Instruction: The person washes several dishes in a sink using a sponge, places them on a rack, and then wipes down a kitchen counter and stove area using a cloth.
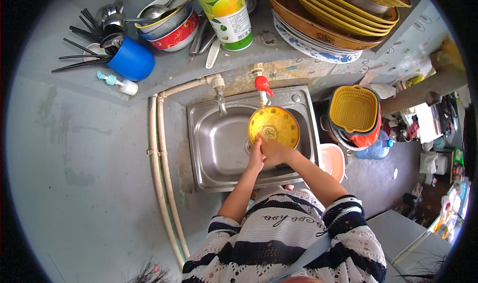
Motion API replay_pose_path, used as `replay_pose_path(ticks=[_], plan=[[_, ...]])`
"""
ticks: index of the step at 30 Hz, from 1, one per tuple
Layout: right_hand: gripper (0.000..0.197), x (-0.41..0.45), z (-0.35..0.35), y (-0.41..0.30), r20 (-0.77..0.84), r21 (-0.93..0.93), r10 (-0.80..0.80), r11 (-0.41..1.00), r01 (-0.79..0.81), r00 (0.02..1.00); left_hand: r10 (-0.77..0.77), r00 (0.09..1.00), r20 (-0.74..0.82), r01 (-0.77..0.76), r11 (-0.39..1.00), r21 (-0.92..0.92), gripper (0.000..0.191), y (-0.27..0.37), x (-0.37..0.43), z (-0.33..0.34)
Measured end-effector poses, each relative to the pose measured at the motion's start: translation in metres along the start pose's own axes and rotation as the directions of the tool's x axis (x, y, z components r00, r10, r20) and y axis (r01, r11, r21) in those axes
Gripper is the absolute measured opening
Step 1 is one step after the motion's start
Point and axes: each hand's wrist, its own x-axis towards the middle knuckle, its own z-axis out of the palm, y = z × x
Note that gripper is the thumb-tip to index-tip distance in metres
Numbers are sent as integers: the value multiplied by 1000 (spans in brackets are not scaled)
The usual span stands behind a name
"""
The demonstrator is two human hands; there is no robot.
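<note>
A yellow bowl (286, 124) with a dark patterned rim is under the red-handled tap (263, 86), in the right part of the stainless steel sink (220, 148). Liquid seems to cover the bowl's bottom. Both my hands meet over its near left edge. My left hand (256, 155) is at the rim, its fingers partly hidden against the other hand. Across the near part of the bowl lies my right hand (275, 151), its fingertips bunched by the left one. Whether either hand grips the bowl cannot be made out.
A second metal tap (220, 100) juts over the sink's left side. The ledge above bears a blue cup of utensils (132, 59), stacked bowls (175, 33) and stacked plates (321, 55). Yellow baskets (353, 107) and a pink basin (331, 159) stand to the right.
</note>
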Motion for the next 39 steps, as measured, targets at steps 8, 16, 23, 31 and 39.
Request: replay_pose_path(ticks=[8, 16, 23, 31, 39], plan=[[11, -60, -3, 18, -499, -545, -294, 838, -31, 815, -97, 995, -12, 96, 993, -74, 49, 34, -10, 1], [57, -51, 4, 8, -757, -61, 88, 977, -204, 648, 245, 959, -141, -205, 946, 250, 45, 11, 5, 14], [55, -39, -8, 56, -805, 346, 335, 935, -71, 490, 28, 999, -33, -28, 1000, -2, 40, 43, 15, 5], [34, -45, -15, 64, -642, 554, 560, 811, -187, 525, -220, 975, 37, 214, 968, 135, 48, 46, 13, 4], [31, -34, 8, 69, -578, 664, 566, 745, -65, 587, -16, 1000, 23, 13, 991, 133, 51, 56, -4, 1]])
